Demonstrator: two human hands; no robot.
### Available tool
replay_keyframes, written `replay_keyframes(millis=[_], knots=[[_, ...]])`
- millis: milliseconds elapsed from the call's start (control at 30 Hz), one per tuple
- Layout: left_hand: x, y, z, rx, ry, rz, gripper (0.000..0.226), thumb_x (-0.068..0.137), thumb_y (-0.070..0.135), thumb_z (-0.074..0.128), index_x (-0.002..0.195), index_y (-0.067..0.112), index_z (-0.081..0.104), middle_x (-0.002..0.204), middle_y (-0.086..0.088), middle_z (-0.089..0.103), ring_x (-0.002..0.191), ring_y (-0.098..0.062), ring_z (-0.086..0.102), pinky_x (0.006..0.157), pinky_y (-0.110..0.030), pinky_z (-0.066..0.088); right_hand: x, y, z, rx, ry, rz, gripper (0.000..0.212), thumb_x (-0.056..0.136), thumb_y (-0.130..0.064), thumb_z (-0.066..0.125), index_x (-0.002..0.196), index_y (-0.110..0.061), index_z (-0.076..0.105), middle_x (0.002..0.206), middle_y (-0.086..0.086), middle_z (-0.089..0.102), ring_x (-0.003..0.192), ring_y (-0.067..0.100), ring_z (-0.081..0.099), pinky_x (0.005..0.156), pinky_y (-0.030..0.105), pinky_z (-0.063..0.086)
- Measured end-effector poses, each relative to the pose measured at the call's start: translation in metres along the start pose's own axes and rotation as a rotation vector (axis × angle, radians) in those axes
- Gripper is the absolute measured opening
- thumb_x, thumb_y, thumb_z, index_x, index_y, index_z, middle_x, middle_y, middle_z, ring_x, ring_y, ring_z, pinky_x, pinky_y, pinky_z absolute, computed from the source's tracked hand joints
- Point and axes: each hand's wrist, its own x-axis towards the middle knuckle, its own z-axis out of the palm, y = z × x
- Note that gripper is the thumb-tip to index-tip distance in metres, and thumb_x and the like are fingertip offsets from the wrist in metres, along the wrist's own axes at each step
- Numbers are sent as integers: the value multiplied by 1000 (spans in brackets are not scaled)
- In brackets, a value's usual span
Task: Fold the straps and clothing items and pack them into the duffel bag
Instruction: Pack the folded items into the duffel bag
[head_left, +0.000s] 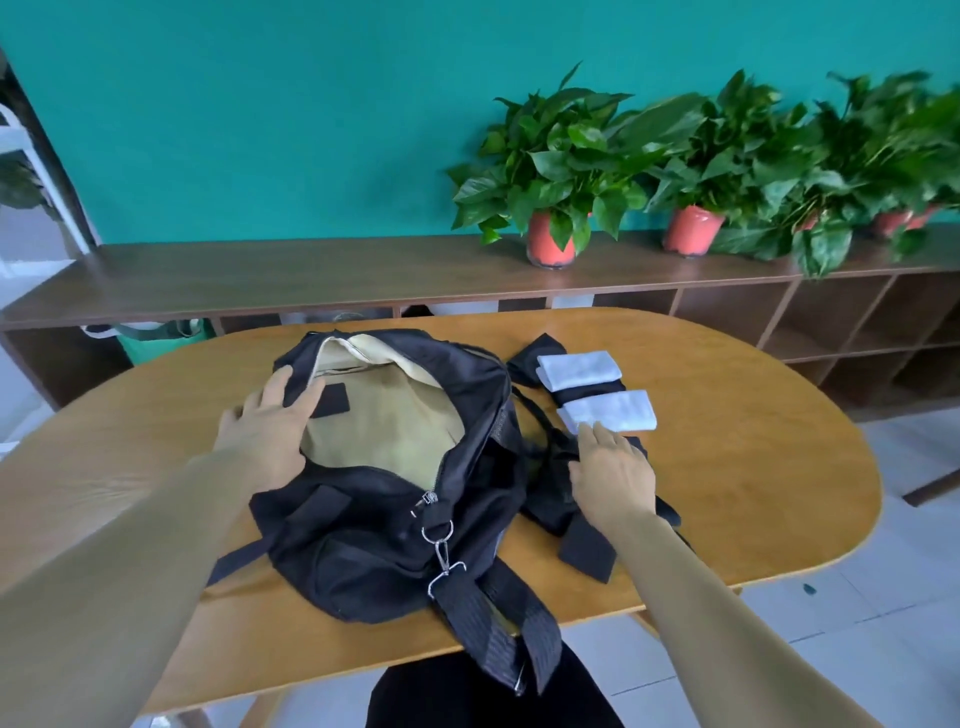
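A black duffel bag (363, 540) lies on the wooden table, unzipped, showing its beige lining (387, 421). My left hand (265, 426) rests on the bag's left rim with fingers around a black handle strap. My right hand (613, 473) lies flat, fingers apart, on a dark folded garment (587, 540) just right of the bag. Two folded white cloths (608, 410) (579, 369) sit on dark fabric beyond that hand. A black shoulder strap (498, 623) with a metal clip hangs over the table's front edge.
The oval wooden table (753, 467) has bare surface to the right and far left. A low dark shelf with several potted plants (550, 208) runs along the teal wall behind. My dark-clothed lap (467, 691) is below the table edge.
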Motion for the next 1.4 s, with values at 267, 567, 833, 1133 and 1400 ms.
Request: replay_keyframes(millis=[267, 567, 833, 1133, 1400], knots=[[2, -14, -3, 1, 14, 3, 91, 84, 7, 51, 151, 36, -5, 158, -3, -13, 141, -31, 14, 110, -46, 24, 14, -12, -9, -123, -73, 76, 9, 93, -12, 47, 95, -19, 51, 84, 0, 63, 66, 17, 44, 59, 26, 32], [12, -16, -1, 4, 3, 41, 91, 85, 8, 50, 151, 36, -7, 159, -3, -12, 141, -31, 13, 111, -45, 24, 13, -14, -10, -29, 194, -9, 51, 31, 9, 81, 43, -13, 37, 39, -5, 10, 34, 10, 11, 48, 8, 13], [25, -13, 5, -33, 4, 89, 93, 84, 6, 52, 152, 30, -6, 159, -4, -13, 144, -30, 9, 111, -46, 24, 26, -63, -45, -89, 622, 36, 20, 59, 2, 55, 49, -12, 44, 46, -4, 21, 44, 15, 18, 56, 14, -1], [34, -27, 3, -78, 70, 164, 90, 84, 6, 55, 153, 21, -1, 160, -2, -10, 141, -29, 18, 105, -42, 32, 46, -172, -36, -50, 770, -212, 13, 62, -1, 54, 60, -14, 57, 47, -2, 49, 42, 16, 47, 49, 22, 17], [44, -36, 11, -69, 180, 250, 90, 84, 5, 56, 153, 19, 0, 159, -1, -4, 133, -27, 31, 96, -37, 38, 82, -244, 5, -107, 296, -359, 29, 32, -3, 72, 50, -14, 52, 42, -1, 47, 36, 18, 45, 46, 20, 19]])
